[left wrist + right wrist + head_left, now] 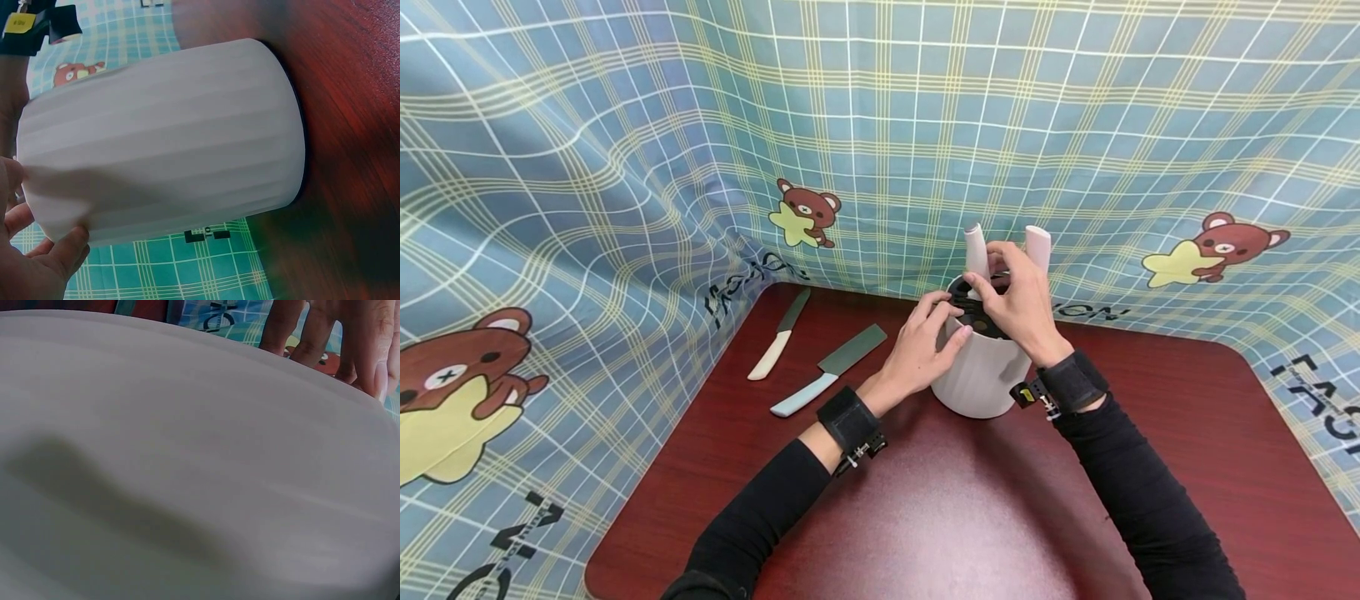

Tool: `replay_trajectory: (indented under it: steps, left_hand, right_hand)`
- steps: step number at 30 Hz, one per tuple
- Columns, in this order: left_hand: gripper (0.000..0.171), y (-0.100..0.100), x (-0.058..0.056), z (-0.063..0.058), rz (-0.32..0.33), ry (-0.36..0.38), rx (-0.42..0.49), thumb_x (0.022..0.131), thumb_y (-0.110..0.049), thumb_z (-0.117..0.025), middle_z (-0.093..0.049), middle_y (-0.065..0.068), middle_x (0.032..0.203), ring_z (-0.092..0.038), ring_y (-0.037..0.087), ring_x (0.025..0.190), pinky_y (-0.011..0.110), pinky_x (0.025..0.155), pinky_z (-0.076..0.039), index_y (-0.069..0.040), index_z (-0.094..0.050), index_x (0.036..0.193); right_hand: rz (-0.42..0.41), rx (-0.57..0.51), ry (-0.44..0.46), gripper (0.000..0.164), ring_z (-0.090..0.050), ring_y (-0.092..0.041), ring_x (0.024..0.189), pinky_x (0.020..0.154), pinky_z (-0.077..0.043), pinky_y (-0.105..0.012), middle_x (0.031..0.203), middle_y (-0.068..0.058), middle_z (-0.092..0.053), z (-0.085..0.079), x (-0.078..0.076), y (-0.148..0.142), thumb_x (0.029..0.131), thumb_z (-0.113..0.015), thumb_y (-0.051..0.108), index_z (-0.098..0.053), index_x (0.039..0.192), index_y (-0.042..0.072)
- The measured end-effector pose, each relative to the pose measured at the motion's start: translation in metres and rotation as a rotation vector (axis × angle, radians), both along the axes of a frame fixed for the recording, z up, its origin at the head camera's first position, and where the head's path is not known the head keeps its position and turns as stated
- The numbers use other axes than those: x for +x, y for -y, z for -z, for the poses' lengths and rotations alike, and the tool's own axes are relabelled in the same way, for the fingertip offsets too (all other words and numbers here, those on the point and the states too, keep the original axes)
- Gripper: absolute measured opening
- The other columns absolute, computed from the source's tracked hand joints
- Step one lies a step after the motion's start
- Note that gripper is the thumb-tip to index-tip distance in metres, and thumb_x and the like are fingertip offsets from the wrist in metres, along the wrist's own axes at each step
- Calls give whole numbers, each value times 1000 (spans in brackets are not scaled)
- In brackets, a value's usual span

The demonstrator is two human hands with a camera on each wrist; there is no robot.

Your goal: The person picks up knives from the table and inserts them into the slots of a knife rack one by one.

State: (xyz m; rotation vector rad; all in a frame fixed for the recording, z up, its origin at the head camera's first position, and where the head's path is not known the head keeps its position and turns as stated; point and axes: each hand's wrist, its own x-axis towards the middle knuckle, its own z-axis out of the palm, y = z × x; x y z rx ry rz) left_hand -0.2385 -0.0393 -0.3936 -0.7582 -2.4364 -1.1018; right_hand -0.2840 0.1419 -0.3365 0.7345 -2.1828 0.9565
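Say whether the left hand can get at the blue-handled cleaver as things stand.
Probably yes: the blue-handled cleaver lies uncovered on the table nearby, though the left hand would first have to leave the white holder.

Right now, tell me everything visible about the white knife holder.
The white knife holder stands upright on the dark red table. Its rounded, vertically ribbed wall looks like plastic, and a black insert with openings shows inside. The left hand holds its rim; the right hand pinches one of two pale handles above.
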Motion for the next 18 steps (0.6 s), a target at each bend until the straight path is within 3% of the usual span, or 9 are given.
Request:
replay_trajectory:
  steps: [18]
  left_hand:
    - [32,-1,1,1,-9,3,3,105,-32,-54,-44,13,151,-49,27,139,46,108,-49,-9,-63,126]
  right_hand:
    - [-16,4,17,42,-70,-32,91,72,-61,-47,106,-20,-68,-2,2,0,92,-75,14,-57,127,1]
